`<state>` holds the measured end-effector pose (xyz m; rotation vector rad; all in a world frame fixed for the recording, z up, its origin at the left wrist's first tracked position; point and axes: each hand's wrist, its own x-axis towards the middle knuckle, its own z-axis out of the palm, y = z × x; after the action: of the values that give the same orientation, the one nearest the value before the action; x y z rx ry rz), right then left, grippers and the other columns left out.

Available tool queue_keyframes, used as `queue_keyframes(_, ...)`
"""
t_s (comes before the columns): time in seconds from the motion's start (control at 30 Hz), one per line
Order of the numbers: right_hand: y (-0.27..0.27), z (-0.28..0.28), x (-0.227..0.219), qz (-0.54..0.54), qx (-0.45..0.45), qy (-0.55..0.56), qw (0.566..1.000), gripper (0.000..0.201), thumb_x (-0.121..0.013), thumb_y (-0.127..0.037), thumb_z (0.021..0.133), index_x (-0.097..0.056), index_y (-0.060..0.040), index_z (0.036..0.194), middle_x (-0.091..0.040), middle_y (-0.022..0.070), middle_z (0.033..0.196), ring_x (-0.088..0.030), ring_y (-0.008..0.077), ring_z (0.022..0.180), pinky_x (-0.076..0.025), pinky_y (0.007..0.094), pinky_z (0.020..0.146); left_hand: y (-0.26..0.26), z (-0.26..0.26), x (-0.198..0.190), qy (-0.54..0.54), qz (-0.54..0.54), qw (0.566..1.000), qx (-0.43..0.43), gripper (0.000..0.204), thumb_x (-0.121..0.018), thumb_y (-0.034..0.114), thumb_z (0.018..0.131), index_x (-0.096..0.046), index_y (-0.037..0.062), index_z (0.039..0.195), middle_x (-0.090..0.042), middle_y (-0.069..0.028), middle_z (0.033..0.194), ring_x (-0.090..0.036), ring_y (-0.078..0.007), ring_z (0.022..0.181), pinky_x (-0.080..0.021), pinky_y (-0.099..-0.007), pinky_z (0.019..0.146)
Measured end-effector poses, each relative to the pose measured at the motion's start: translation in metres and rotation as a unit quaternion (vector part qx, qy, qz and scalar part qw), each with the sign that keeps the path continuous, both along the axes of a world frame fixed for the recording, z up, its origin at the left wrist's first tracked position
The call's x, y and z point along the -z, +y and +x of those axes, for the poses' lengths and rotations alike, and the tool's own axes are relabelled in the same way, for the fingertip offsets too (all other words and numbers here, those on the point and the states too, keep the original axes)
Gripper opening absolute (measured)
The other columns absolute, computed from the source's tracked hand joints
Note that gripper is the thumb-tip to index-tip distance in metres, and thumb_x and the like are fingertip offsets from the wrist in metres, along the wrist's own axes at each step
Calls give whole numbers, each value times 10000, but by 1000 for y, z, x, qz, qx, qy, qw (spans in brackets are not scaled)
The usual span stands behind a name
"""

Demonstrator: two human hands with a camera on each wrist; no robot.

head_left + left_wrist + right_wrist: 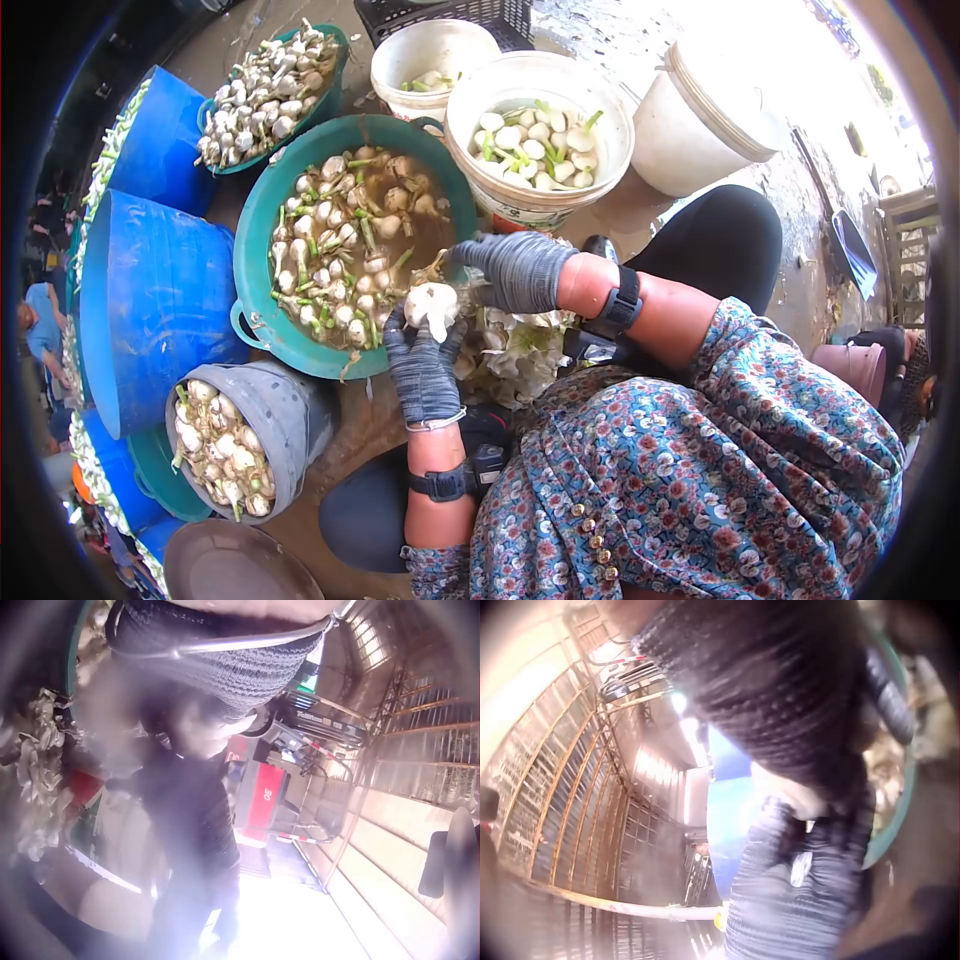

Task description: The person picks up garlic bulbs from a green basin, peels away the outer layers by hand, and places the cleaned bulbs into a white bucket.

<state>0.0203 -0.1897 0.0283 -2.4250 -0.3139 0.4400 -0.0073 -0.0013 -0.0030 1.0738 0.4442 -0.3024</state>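
Gloves (520,268), mottled grey. Blouse (660,430): blue ground, floral print in red and white. Large round tub (252,235), green. Tall tubs (150,290), bright blue. Garlic bulb (432,305), white. Wrist straps (438,485), black. Buckets (540,200), white. Dustpan (853,250), blue.

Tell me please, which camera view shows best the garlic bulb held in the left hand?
The head view: there the garlic bulb is fairly sharp, with most of its white surface visible above the left hand. The left wrist view shows only a blurred pale patch, probably the bulb; the right wrist view, a pale, partly covered piece.
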Motion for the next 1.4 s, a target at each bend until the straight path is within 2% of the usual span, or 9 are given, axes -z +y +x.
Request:
queue_keyframes(0.17, -4, -18, -11, 133, 83, -228, 961, 170, -604, -221, 848, -668, -91, 938, -652, 116, 834, -643, 331, 776, -517, 422, 698, -1, 4, 38, -84, 127, 988, -1, 441, -622, -40, 834, -455, 24, 1237, -541, -121, 1166, -573, -174, 964, -540, -273, 770)
queue_keyframes(0.43, 3, -30, -15, -1, 68, -236, 969, 133, -664, -157, 745, -606, -76, 834, -609, 111, 769, -624, 333, 727, -496, 432, 636, -16, -7, 5, -161, 230, 957, 77, 413, -630, -44, 824, -489, 7, 1208, -571, -105, 1135, -562, -169, 999, -481, -297, 895)
queue_keyframes(0.83, 16, -24, -13, 298, 169, 98, 934, 283, -665, -269, 836, -642, -9, 946, -657, 113, 718, -660, 228, 701, -523, 349, 661, -14, -9, -7, -97, -11, 993, 72, 450, -588, 112, 881, -427, 52, 1298, -476, -123, 1255, -500, -242, 1137, -467, -370, 952)
queue_keyframes(0.9, -2, -15, 26, 105, -47, -283, 952, 283, -623, -265, 870, -644, 12, 925, -662, 117, 730, -649, 176, 684, -520, 323, 651, -6, -7, 7, -128, -15, 989, 70, 447, -584, 122, 855, -443, 54, 1274, -480, -123, 1224, -505, -250, 1115, -472, -377, 946)
queue_keyframes(0.93, -15, -13, 19, 295, 152, -28, 943, 263, -619, -253, 874, -649, 1, 935, -665, 120, 748, -650, 178, 689, -520, 325, 653, -4, -7, 6, -163, 1, 983, 79, 469, -587, 128, 835, -444, 51, 1275, -484, -124, 1206, -508, -252, 1103, -475, -380, 942)
queue_keyframes(0.97, -28, -12, 12, 443, 330, 231, 801, 244, -616, -241, 878, -653, -10, 945, -668, 124, 766, -651, 180, 693, -519, 326, 655, -3, -6, 5, -198, 17, 976, 88, 491, -591, 134, 815, -445, 49, 1276, -488, -124, 1188, -512, -254, 1091, -478, -384, 938)
queue_keyframes(1.07, -57, -14, 17, 58, 278, -61, 957, 262, -615, -260, 854, -658, -40, 989, -669, 138, 763, -649, 308, 738, -518, 411, 698, -5, -10, -2, -178, -6, 979, 98, 519, -605, 125, 779, -454, 40, 1269, -494, -116, 1158, -527, -251, 1048, -486, -385, 928)
queue_keyframes(1.23, -27, -32, -28, 88, 53, -372, 923, 337, -673, -304, 795, -642, -85, 1050, -637, 108, 920, -600, 318, 918, -455, 415, 847, 0, -7, 12, -146, 47, 986, 73, 365, -589, 108, 788, -538, 41, 1143, -555, -85, 1044, -566, -227, 949, -508, -339, 817)
queue_keyframes(1.4, -1, -40, -16, 33, -47, -213, 975, 329, -720, -316, 746, -672, -111, 998, -650, 104, 906, -622, 306, 886, -469, 418, 829, 2, 3, 30, -146, 182, 967, 106, 276, -450, 253, 953, -587, 23, 1019, -593, -75, 972, -561, -180, 929, -463, -325, 860)
